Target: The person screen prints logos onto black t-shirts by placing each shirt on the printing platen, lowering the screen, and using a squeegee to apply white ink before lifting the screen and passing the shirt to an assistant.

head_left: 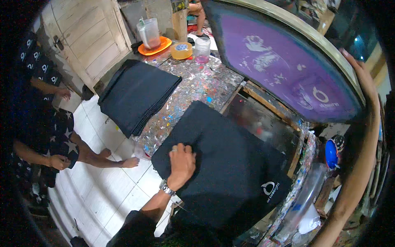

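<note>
My left hand [181,164], a watch on its wrist, rests on a black fabric piece [222,164] with a white printed mark near its right corner; its curled fingers grip the cloth near the left side. My right hand [354,61] is up at the far right, holding the pale frame [321,35] of a raised screen with purple mesh [267,49]. The fabric lies across the lower part of the paint-spattered work table [205,82], below the screen. A stack of black fabric [135,90] lies on the table to the upper left.
A co-worker [59,162] stands at the left on white tiles, near a door [80,35]. Another person's leg [199,20] shows behind the table. A jug [147,31] on an orange plate, tape [181,51] and a cup [202,50] stand at the back. A blue container [331,154] sits at right.
</note>
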The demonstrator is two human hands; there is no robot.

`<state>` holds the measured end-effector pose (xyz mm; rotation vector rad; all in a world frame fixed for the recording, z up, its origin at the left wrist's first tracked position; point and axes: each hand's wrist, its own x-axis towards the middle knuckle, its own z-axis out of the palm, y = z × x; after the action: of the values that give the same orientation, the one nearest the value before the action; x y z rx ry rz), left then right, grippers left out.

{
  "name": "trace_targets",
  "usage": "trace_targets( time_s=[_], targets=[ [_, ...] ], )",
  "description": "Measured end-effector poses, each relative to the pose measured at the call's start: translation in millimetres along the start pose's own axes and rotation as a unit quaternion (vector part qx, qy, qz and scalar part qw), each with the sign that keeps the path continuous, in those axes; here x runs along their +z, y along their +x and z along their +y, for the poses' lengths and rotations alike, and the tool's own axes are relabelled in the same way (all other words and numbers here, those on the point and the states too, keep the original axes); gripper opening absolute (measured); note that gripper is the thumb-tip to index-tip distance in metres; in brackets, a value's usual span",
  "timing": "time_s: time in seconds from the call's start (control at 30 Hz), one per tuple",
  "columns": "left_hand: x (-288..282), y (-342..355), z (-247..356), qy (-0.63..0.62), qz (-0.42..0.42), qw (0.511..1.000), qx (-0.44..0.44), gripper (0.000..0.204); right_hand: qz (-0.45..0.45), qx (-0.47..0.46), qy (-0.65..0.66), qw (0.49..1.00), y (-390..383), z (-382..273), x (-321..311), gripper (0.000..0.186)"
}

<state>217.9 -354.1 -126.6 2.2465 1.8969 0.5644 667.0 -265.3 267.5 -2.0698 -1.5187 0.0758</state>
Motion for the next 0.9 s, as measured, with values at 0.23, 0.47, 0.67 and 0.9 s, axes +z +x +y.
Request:
trace_targets(
  time_s=[0.23,0.47,0.67,0.9],
  targets=[
    [-15,21,3,-0.254,0.065,0.965,0.005,0.009,-0.013,-0.021,0.037,0.999,-7,-8,14,0.062],
    [-79,111,-33,-0.296,0.161,0.941,0.032,0.020,-0.017,0.015,0.028,0.999,12,26,-9,0.064],
    [-205,186,-180,0.222,0.123,0.967,-0.035,0.024,-0.019,-0.049,0.043,0.998,-20,-25,18,0.062],
    [-104,76,42,0.079,0.154,0.954,0.245,0.032,0.010,-0.033,-0.147,0.989,-32,-47,5,0.080]
  ],
)
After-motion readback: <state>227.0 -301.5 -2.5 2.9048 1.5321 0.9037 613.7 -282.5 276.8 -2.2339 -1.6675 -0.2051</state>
